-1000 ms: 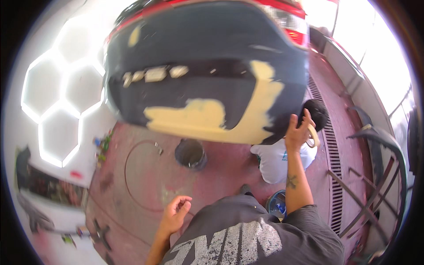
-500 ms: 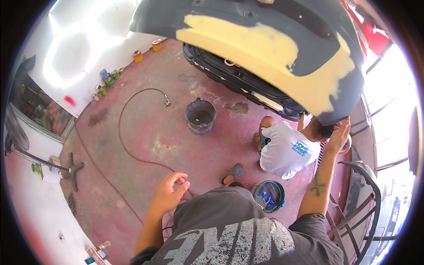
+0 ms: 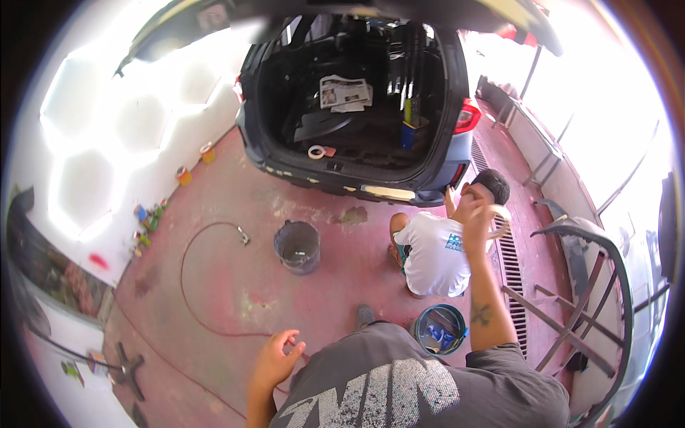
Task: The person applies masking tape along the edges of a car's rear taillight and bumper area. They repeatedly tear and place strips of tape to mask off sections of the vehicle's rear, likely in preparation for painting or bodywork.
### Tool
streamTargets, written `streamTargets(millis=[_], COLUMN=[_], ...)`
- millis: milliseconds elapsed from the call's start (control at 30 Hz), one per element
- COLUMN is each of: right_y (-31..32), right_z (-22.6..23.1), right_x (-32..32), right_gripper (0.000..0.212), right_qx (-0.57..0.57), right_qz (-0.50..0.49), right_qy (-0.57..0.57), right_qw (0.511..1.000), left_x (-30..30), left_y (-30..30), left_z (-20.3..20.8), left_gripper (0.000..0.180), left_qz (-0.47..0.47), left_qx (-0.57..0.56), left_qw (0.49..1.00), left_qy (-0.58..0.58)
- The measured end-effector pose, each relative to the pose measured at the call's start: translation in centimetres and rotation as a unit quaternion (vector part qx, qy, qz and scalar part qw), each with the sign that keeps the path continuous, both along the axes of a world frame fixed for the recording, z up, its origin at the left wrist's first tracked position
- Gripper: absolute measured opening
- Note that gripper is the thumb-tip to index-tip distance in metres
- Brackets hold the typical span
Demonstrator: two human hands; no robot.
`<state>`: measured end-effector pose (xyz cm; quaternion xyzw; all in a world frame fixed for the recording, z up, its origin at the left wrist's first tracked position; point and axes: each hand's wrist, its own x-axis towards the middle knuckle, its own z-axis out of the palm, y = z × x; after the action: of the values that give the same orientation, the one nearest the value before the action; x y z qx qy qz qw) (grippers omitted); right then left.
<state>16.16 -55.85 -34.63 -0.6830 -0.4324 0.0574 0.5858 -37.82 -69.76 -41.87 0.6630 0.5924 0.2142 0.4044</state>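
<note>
My right hand (image 3: 477,217) is raised in front of the crouching person, its fingers curled, with a pale roll of masking tape (image 3: 501,222) in it; how the fingers grip the roll is partly hidden. My left hand (image 3: 277,360) hangs low over the floor beside my shirt, thumb and fingers apart, holding nothing. Ahead, the car's open boot (image 3: 335,132) shows newspaper sheets (image 3: 344,93), a second tape roll (image 3: 316,152) and a blue and yellow container (image 3: 412,134). Its tailgate (image 3: 328,11) is overhead at the top edge.
A person in a white shirt (image 3: 435,253) crouches at the bumper's right corner. A black bucket (image 3: 297,246), a blue-rimmed bucket (image 3: 440,329) and a red hose (image 3: 184,278) are on the floor. A metal stand (image 3: 571,307) is at right; paint cans (image 3: 183,176) line the left wall.
The tailgate with its yellow filler patches has swung up, uncovering the boot. My right hand has come away from its edge, moving left in view with the tape roll. My left hand dropped slightly.
</note>
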Motion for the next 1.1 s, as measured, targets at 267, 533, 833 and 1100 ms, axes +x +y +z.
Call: streamTargets(millis=[267,533,833,1100], right_y=[-9.7,-18.6,-27.7,-20.2], right_z=[-15.5,-29.8,-34.2,-32.3], right_x=[-11.4,-3.0,-1.0,-6.9], right_gripper=[0.082,0.097,0.072,0.039], right_qx=[-0.437,-0.567,-0.682,-0.616], right_qz=[0.262,0.130,0.062,0.203], right_qy=[-0.137,-0.037,-0.137,-0.185], right_qw=[0.849,0.812,0.716,0.738], left_x=[0.8,-0.4,-2.8,-11.5], left_y=[1.5,-0.4,-4.5,-12.3], left_z=[1.0,0.1,-4.0,-26.8], left_gripper=[0.053,0.054,0.056,0.051], left_qz=[-0.073,-0.096,-0.034,0.093], left_qx=[-0.013,0.001,-0.024,-0.113], left_qw=[0.996,0.994,0.999,0.985], left_qy=[0.049,0.047,0.028,0.090])
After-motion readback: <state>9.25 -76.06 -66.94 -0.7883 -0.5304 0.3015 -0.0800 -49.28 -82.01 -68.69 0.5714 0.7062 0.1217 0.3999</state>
